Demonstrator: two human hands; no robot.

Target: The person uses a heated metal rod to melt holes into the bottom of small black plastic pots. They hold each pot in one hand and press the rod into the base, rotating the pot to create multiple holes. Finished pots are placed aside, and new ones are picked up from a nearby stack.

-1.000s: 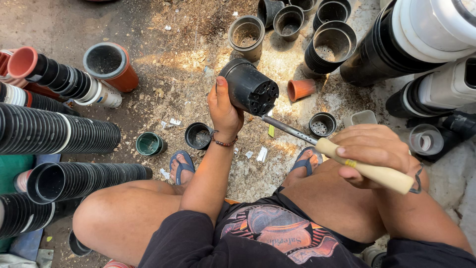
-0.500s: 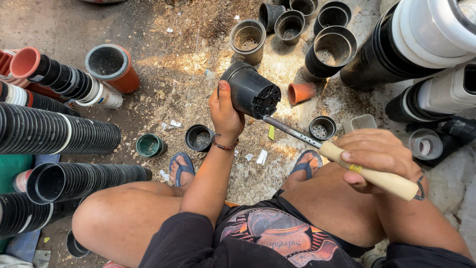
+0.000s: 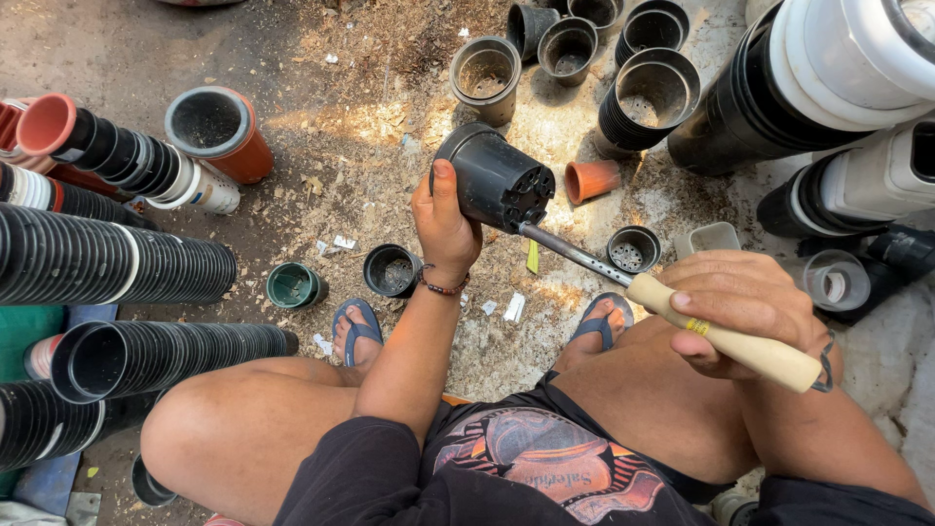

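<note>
My left hand (image 3: 443, 222) grips a black plastic pot (image 3: 493, 180) held on its side, its holed bottom facing right. My right hand (image 3: 745, 307) holds a tool by its pale wooden handle (image 3: 726, 336). The tool's metal shaft (image 3: 570, 250) runs up and left, and its tip touches the pot's bottom. I am sitting low with my knees apart and blue sandals (image 3: 355, 331) on my feet.
Long stacks of black pots (image 3: 107, 258) lie on their sides at the left, with an orange pot (image 3: 216, 131) behind them. Upright black pots (image 3: 648, 93) stand at the top. Big white and black stacked pots (image 3: 828, 78) fill the right. Small pots (image 3: 392, 270) dot the dusty ground.
The pot in my left hand has dropped slightly and the tool's tip now meets its bottom. Both hands otherwise stay in place.
</note>
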